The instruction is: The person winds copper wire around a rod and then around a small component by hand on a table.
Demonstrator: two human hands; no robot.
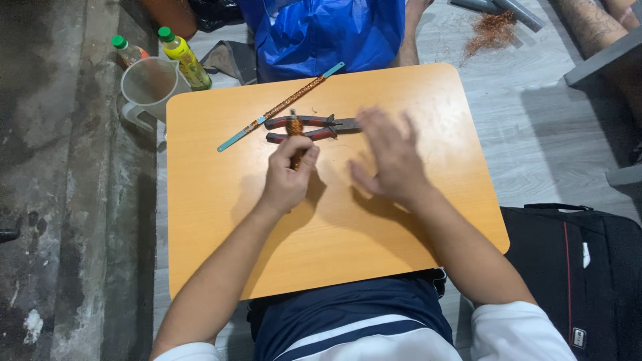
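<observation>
My left hand grips a short stick wound with copper wire, holding it upright over the orange table. My right hand hovers open and blurred just to the right, fingers spread, holding nothing. Behind the stick lie red-handled pliers flat on the table, jaws pointing right. A long thin blade wrapped in copper wire, with teal ends, lies diagonally past the pliers.
A clear plastic jug and two green-capped bottles stand on the floor at the table's far left corner. A blue bag sits beyond the table. Loose copper wire lies far right. A black bag rests at my right.
</observation>
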